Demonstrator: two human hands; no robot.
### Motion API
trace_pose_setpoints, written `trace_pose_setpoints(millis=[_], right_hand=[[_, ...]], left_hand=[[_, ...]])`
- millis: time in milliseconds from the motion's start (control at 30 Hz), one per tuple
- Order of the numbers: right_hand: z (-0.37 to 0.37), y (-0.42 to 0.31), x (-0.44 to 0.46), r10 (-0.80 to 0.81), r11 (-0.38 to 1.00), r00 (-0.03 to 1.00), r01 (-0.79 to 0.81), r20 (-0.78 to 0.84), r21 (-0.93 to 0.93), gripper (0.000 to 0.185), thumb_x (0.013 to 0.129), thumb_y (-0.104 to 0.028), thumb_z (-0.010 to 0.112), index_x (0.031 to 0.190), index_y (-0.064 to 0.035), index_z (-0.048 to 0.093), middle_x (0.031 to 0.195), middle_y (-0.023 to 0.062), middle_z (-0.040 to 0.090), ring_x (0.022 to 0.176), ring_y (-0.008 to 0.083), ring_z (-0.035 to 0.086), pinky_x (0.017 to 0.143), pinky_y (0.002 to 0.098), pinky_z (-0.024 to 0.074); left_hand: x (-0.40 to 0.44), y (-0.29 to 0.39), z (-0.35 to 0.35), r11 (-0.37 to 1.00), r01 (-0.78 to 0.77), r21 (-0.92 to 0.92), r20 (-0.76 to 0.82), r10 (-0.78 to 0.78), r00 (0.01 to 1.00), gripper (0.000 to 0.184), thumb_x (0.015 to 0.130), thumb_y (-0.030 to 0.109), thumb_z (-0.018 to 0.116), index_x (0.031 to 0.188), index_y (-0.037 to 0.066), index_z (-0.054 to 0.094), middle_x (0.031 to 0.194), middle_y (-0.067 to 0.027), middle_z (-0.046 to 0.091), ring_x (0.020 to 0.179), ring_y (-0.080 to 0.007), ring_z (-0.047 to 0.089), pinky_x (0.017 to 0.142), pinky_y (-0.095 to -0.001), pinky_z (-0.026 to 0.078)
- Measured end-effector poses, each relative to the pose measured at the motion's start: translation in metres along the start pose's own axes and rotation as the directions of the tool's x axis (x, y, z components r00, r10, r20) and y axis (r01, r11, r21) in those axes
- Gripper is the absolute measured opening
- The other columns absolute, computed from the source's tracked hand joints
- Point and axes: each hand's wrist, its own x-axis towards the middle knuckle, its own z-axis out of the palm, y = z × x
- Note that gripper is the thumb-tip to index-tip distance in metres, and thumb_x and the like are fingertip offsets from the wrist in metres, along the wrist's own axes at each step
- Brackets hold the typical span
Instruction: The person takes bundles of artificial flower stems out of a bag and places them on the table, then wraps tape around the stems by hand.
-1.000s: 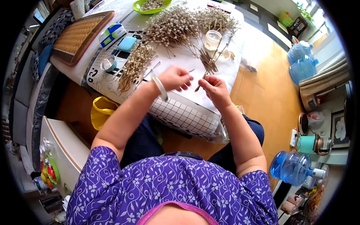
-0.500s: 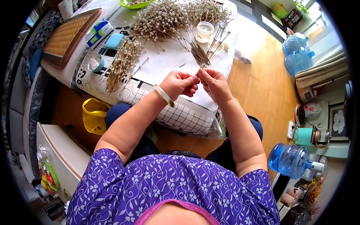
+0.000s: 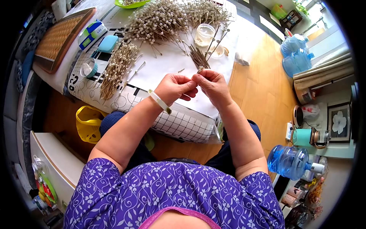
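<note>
My right hand (image 3: 214, 86) pinches the lower end of a few thin dark stems (image 3: 216, 41), which rise away from me. Beside it my left hand (image 3: 176, 88), with a pale bangle on the wrist, is closed, its thumb and finger close to the right fingertips; what lies between them is too small to tell. Just beyond the hands is a pile of short brown sticks (image 3: 199, 58). Farther back lie large heaps of dried round-headed stems (image 3: 156, 22). A smaller bundle (image 3: 119, 68) lies to the left, near a loose stem (image 3: 135, 73).
On the table (image 3: 160, 68) are a clear jar (image 3: 204, 35), a small round dish (image 3: 216, 51), a teal cup (image 3: 89, 68), a blue box (image 3: 108, 44), a tissue pack (image 3: 92, 35) and a green tray (image 3: 131, 4). A yellow bag (image 3: 88, 124) is below left.
My left hand has moved over to meet my right, and both fingertips now stay close together. The view has shifted, so the table items appear farther left.
</note>
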Motion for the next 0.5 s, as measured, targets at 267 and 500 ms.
trace_pose_setpoints(millis=[267, 500], right_hand=[[-0.064, -0.014, 0.016, -0.162, 0.926, 0.925, 0.022, -0.345, -0.376, 0.014, 0.078, -0.016, 0.063, 0.080, -0.0025, 0.063, 0.064, -0.0013, 0.054, 0.049, 0.0018, 0.040, 0.042, 0.0156, 0.0306], [-0.075, -0.009, 0.061, -0.370, 0.456, 0.804, -0.279, -0.465, -0.845, 0.024, 0.072, -0.028, 0.063, 0.080, -0.0048, 0.063, 0.075, 0.0099, 0.063, 0.069, 0.0206, 0.060, 0.064, 0.0303, 0.0459]], left_hand=[[-0.006, 0.023, -0.021, 0.975, -0.218, -0.054, -0.195, 0.204, 0.959, 0.016, 0.080, 0.017, 0.060, 0.081, 0.001, 0.061, 0.069, -0.0077, 0.062, 0.055, -0.0111, 0.059, 0.051, -0.0221, 0.050], [-0.002, 0.021, -0.017, 0.974, -0.207, -0.094, -0.206, 0.184, 0.961, 0.016, 0.080, 0.018, 0.060, 0.084, 0.002, 0.061, 0.070, -0.0069, 0.062, 0.057, -0.0107, 0.059, 0.051, -0.0222, 0.049]])
